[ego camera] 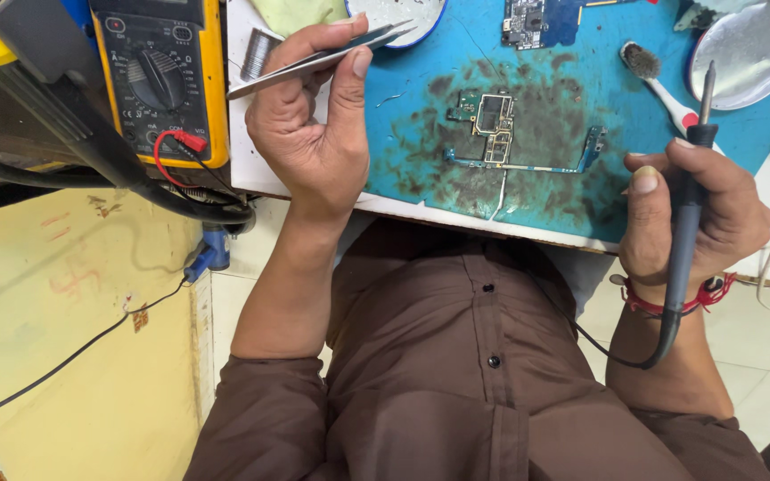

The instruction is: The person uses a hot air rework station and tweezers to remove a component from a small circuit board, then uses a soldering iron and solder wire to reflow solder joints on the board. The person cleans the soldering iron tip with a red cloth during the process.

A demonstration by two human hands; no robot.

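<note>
On the bench's blue mat (581,53), a circuit board (495,134) lies between the hands, left hand (314,134) closed on tweezers (331,55) angled inward for picking, right hand (697,214) wrapped around a soldering iron (690,196), tip raised clear.

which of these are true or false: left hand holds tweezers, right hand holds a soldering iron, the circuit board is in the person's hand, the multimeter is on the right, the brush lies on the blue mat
1. The left hand holds tweezers. True.
2. The right hand holds a soldering iron. True.
3. The circuit board is in the person's hand. False: it lies on the blue mat, between the two hands, touched by neither.
4. The multimeter is on the right. False: it sits to the left, beside the left hand.
5. The brush lies on the blue mat. True, near the round metal lid.
</note>
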